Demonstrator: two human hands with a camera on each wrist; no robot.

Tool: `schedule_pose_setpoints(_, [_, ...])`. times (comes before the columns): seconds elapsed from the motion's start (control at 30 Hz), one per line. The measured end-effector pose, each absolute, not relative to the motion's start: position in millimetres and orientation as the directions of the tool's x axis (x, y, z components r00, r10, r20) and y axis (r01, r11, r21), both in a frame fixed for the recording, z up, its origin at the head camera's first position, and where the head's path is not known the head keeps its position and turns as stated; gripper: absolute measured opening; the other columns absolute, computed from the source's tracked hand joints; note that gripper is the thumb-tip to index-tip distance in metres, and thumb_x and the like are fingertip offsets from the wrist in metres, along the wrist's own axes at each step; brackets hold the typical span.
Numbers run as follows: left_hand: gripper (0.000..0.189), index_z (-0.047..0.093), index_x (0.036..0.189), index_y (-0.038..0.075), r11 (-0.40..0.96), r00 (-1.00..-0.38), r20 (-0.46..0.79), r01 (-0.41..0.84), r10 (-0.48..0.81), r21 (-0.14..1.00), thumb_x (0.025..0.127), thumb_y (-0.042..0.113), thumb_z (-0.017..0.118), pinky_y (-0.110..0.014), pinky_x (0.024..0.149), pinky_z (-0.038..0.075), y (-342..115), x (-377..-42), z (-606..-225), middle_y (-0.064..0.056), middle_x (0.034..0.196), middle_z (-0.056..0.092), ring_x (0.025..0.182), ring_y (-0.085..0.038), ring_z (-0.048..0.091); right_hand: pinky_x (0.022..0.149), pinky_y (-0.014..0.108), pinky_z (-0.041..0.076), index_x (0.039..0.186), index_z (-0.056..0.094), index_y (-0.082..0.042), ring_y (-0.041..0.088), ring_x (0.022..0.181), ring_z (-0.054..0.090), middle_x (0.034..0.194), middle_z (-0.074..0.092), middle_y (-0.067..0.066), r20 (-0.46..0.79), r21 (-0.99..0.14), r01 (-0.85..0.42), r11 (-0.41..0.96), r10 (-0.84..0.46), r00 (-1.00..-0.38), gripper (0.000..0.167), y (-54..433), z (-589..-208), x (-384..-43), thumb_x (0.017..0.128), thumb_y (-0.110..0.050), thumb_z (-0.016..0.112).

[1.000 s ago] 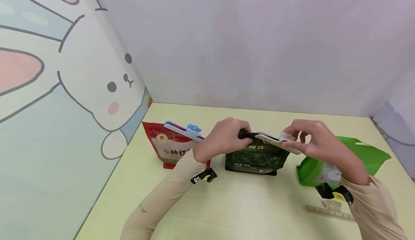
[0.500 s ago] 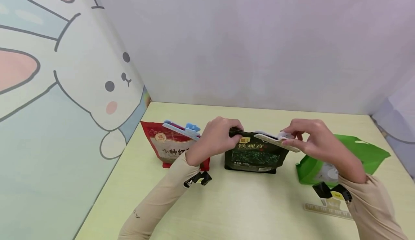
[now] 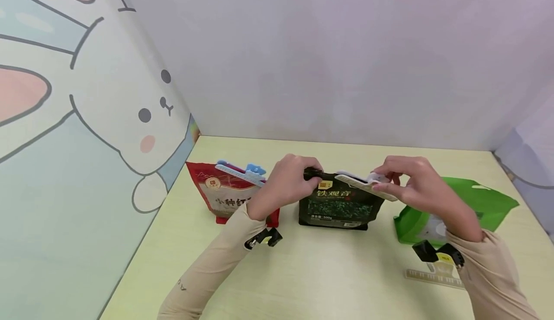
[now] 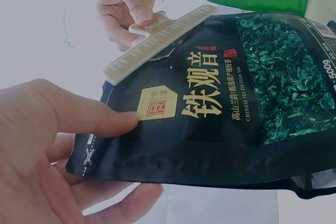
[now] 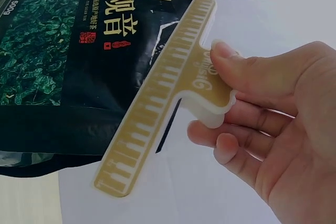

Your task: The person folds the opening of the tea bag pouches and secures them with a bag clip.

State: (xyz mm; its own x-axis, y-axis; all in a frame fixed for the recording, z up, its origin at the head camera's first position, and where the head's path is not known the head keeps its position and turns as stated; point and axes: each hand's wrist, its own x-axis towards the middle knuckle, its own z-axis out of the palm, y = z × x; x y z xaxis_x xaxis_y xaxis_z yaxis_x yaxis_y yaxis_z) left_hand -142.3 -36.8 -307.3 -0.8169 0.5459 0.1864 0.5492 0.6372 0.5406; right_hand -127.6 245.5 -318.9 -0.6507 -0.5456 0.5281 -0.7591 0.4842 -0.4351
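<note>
My left hand (image 3: 290, 180) pinches the upper left corner of a black tea bag (image 3: 339, 209) standing in the middle of the table. In the left wrist view the thumb lies on the bag's front, beside its yellow label (image 4: 157, 103), with the other fingers behind. My right hand (image 3: 411, 180) holds a beige-and-white bag clip (image 5: 157, 100) by its handles, thumb on the near one. The clip's long bar has a piano-key pattern. It lies slanted across the right part of the bag's top edge, and its lower right end sticks out past the bag.
On the left stands a red tea bag (image 3: 225, 197) with a blue clip (image 3: 238, 172) along its top. A green bag (image 3: 484, 204) leans at the right, partly behind my right forearm. Another beige clip (image 3: 433, 277) lies on the table (image 3: 329, 272) in front of it.
My left hand has slid left along the bag's top edge to its corner, uncovering the yellow label. My right hand keeps its hold on the clip at nearly the same place.
</note>
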Motion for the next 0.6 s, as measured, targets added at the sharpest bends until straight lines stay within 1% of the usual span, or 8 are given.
schedule_pose_setpoints(0.13, [0.011,0.07,0.098,0.015,0.607,-0.821,0.224,0.546,0.526,0.577,0.087,0.017,0.067,-0.025,0.067,0.047,-39,-142,-310,0.002,0.09,0.068,0.076,-0.01,0.06,0.057,0.015,0.04,0.092,0.07,-0.014,-0.001,0.064,0.047,0.076,0.056,-0.016,0.527,-0.426,-0.752,0.503,-0.538,-0.658,0.035,245,-320,-126,0.066,0.006,0.081])
schedule_pose_setpoints(0.23, [0.009,0.069,0.096,0.017,0.571,-0.807,0.269,0.569,0.525,0.592,0.087,0.017,0.068,-0.024,0.07,0.047,-40,-142,-310,0.006,0.088,0.067,0.078,-0.007,0.059,0.059,0.016,0.042,0.095,0.07,-0.013,-0.001,0.068,0.048,0.079,0.057,-0.016,0.517,-0.415,-0.744,0.524,-0.537,-0.667,0.035,246,-319,-123,0.067,0.005,0.08])
schedule_pose_setpoints(0.43, [0.006,0.069,0.091,0.018,0.522,-0.776,0.327,0.612,0.539,0.594,0.087,0.014,0.068,-0.022,0.068,0.045,-41,-141,-309,0.01,0.084,0.066,0.075,-0.001,0.057,0.062,0.014,0.044,0.099,0.069,-0.013,0.001,0.072,0.052,0.083,0.06,-0.013,0.483,-0.43,-0.712,0.556,-0.524,-0.701,0.038,249,-316,-116,0.067,0.005,0.08])
schedule_pose_setpoints(0.6, [0.006,0.07,0.089,0.017,0.513,-0.776,0.342,0.614,0.53,0.6,0.086,0.011,0.069,-0.021,0.068,0.045,-43,-140,-307,0.009,0.082,0.066,0.074,-0.002,0.057,0.065,0.012,0.045,0.1,0.069,-0.01,0.003,0.071,0.057,0.086,0.063,-0.01,0.494,-0.421,-0.728,0.541,-0.536,-0.684,0.041,249,-316,-116,0.065,0.008,0.079])
